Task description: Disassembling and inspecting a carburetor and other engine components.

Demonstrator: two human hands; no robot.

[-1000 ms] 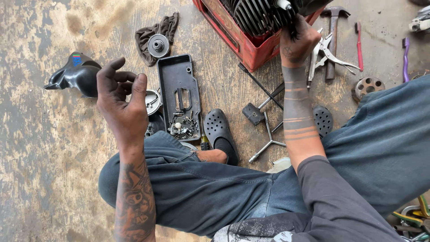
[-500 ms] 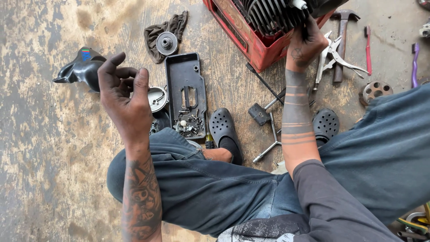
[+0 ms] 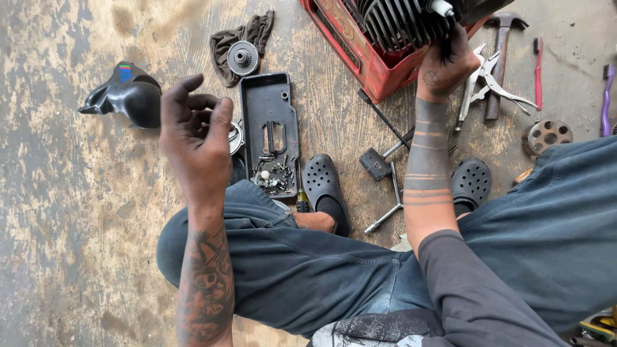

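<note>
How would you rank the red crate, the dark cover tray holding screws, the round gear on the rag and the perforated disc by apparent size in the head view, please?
1. red crate, partly cut off
2. dark cover tray
3. perforated disc and round gear, too alike to separate

We see no packages, signs or screens; the only label is a small sticker (image 3: 125,72) in blue, red and green on top of the black moulded cover (image 3: 125,96), which lies left of the grey tray (image 3: 270,103)
</note>
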